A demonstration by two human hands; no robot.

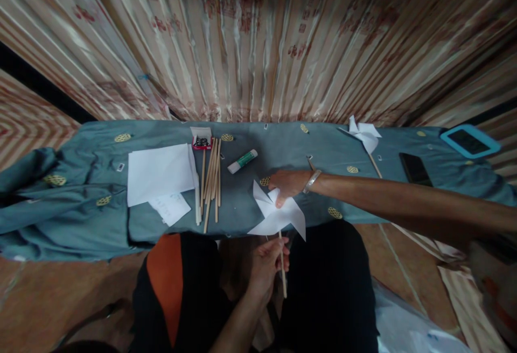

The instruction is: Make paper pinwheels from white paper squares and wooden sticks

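Observation:
A white paper pinwheel (278,219) sits at the table's front edge, on the end of a thin wooden stick (284,280). My left hand (269,261) grips that stick just below the paper blades, its fingers closed round it. From the right, my right hand (290,185) reaches across with a bracelet on the wrist. Its thumb presses on the middle of the pinwheel, and its other fingers are curled behind the blades, partly hidden.
White paper sheets (159,174), a smaller printed paper (172,209), several wooden sticks (212,178), a small red box of pins (202,140) and a glue stick (242,161) lie leftward. Rightward are another pinwheel (367,136), a phone (415,169) and a blue-framed tablet (470,141).

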